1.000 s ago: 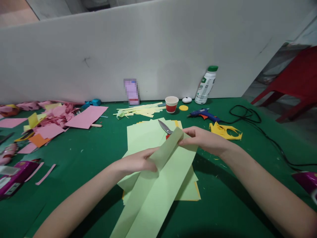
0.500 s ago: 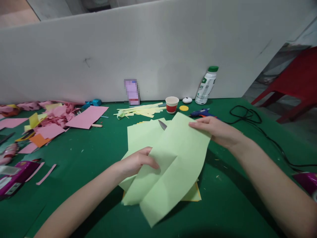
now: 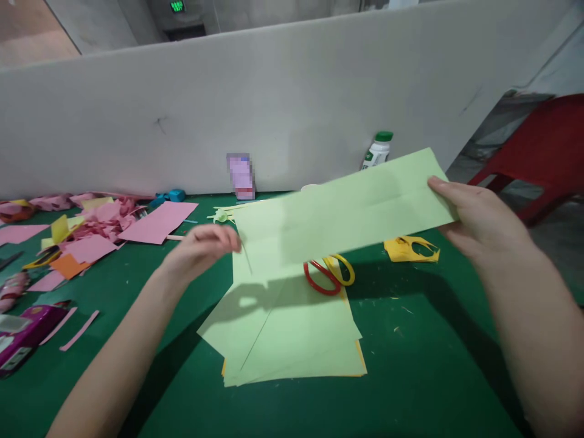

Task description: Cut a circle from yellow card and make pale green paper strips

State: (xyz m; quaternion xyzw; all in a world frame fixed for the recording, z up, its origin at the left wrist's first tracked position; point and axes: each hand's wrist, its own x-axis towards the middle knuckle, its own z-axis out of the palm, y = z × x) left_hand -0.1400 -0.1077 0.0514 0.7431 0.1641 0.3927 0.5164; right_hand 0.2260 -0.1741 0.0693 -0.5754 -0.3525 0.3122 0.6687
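A long piece of light green paper (image 3: 365, 207) is stretched in the air between my two hands. My right hand (image 3: 483, 219) grips its right end, thumb on the near face. At the left end, the closed fingers of my left hand (image 3: 205, 249) pinch its edge. Beneath lies a stack of light green sheets (image 3: 292, 340), with orange-yellow edges peeking out below. Scissors (image 3: 323, 286) with one red and one yellow handle loop rest on the stack; the raised paper hides their blades.
Pink scraps (image 3: 103, 219) and a purple device (image 3: 30, 334) are on the left. A phone (image 3: 241, 176) leans on the white partition (image 3: 274, 109). Behind the raised paper stands a bottle (image 3: 378, 151), partly hidden. A yellow scrap with a hole (image 3: 396, 250) lies right.
The green paper has been lifted off the stack and spread sideways. My right hand moved right, my left hand left and up. The scissor handles and yellow scrap came into view.
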